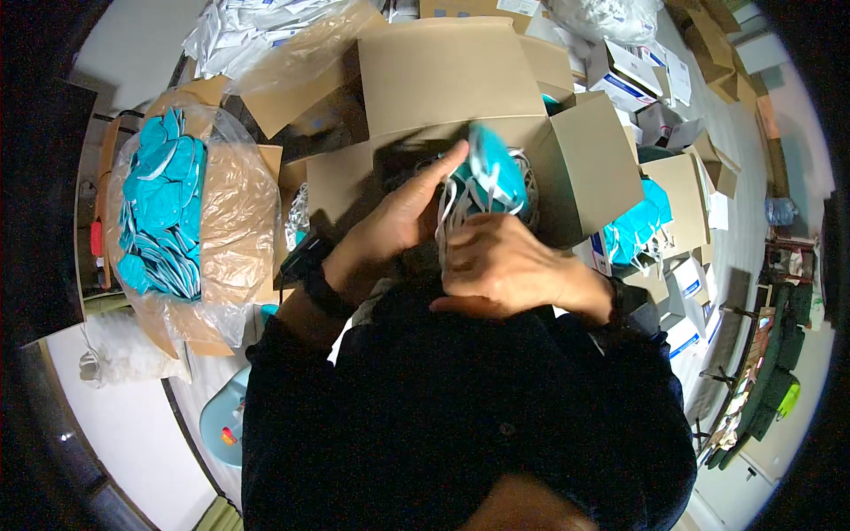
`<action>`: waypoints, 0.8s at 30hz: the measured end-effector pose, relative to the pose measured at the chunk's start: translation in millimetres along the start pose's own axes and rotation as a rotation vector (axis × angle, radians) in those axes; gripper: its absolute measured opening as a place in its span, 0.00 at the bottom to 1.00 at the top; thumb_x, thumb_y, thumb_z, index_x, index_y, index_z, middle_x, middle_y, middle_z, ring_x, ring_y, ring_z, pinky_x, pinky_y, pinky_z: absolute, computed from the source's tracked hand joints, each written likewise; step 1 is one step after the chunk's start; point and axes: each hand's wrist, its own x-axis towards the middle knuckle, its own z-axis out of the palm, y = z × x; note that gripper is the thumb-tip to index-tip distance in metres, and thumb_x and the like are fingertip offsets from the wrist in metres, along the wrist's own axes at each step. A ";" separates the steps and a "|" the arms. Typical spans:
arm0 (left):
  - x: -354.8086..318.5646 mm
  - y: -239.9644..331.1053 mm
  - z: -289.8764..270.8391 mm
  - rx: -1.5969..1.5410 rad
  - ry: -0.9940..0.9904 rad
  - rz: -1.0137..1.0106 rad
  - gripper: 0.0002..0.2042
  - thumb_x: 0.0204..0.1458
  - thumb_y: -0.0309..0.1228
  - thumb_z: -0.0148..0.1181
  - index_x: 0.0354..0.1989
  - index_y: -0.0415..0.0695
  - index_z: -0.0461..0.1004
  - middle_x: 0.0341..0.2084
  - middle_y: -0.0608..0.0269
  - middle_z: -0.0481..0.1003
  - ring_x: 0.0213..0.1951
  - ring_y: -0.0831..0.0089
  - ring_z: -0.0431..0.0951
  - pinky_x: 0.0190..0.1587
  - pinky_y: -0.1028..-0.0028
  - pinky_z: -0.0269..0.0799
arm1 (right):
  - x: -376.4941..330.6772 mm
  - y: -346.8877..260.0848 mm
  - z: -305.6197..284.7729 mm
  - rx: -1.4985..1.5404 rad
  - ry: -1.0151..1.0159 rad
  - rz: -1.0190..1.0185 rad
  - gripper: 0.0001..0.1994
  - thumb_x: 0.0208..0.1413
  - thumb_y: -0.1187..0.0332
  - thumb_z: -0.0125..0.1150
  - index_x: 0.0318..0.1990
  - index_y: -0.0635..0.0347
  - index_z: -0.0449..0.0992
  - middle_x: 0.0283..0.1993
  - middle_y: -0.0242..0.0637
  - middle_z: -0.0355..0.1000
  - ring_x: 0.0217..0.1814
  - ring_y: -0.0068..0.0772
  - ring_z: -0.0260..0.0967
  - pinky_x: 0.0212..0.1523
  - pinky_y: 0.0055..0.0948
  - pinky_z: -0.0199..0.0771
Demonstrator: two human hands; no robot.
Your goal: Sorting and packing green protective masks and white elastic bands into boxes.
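Note:
Above an open cardboard box [452,75] in front of me are teal face masks [498,173] with white straps, partly blurred by motion. My left hand [412,208] grips the masks from the left, its thumb pointing up along their edge and its other fingers mostly hidden. Closed into a fist, my right hand [505,261] holds the white straps [453,208] just below the masks. How many masks are in my hands I cannot tell. More white straps show inside the box behind them.
To the left stands a plastic-lined carton [239,212] with many teal mask shells [164,199]. On the right, more strapped masks [642,221] sit beside open cartons and small white boxes [624,73]. A light-blue tub [221,420] lies low left.

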 end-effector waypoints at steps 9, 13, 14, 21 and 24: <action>6.4 -24.0 -15.9 0.960 -0.123 0.752 0.22 0.54 0.22 0.59 0.58 0.39 0.65 0.49 0.54 0.74 0.46 0.74 0.76 0.48 0.72 0.73 | -52.8 10.4 59.1 0.080 -0.145 -0.009 0.12 0.45 0.66 0.68 0.18 0.57 0.70 0.20 0.31 0.65 0.26 0.34 0.68 0.29 0.33 0.69; 7.3 -15.6 34.7 0.303 0.137 0.218 0.15 0.58 0.33 0.58 0.50 0.38 0.72 0.39 0.59 0.78 0.39 0.74 0.79 0.41 0.74 0.76 | -57.8 15.9 69.8 0.182 -0.153 -0.050 0.11 0.45 0.66 0.67 0.18 0.57 0.71 0.20 0.30 0.66 0.28 0.34 0.68 0.29 0.33 0.68; 14.3 -17.1 9.7 0.393 0.194 0.226 0.16 0.59 0.35 0.55 0.52 0.38 0.72 0.42 0.58 0.77 0.41 0.74 0.79 0.44 0.74 0.75 | -51.9 12.1 65.3 0.184 -0.151 -0.070 0.11 0.44 0.66 0.67 0.18 0.57 0.71 0.20 0.30 0.66 0.28 0.34 0.68 0.29 0.33 0.68; 18.8 -18.4 37.9 0.356 0.294 0.568 0.16 0.57 0.41 0.58 0.43 0.40 0.75 0.34 0.63 0.78 0.32 0.77 0.79 0.35 0.75 0.76 | -37.6 -1.2 24.2 0.112 -0.074 -0.002 0.14 0.46 0.67 0.67 0.16 0.58 0.69 0.18 0.31 0.67 0.27 0.34 0.67 0.30 0.34 0.67; 20.4 -27.0 49.1 0.318 0.191 0.400 0.23 0.59 0.50 0.52 0.47 0.41 0.73 0.37 0.63 0.78 0.35 0.77 0.79 0.40 0.76 0.76 | -48.4 4.4 41.5 0.214 0.015 0.001 0.15 0.46 0.67 0.61 0.15 0.58 0.63 0.18 0.34 0.61 0.24 0.38 0.62 0.27 0.36 0.64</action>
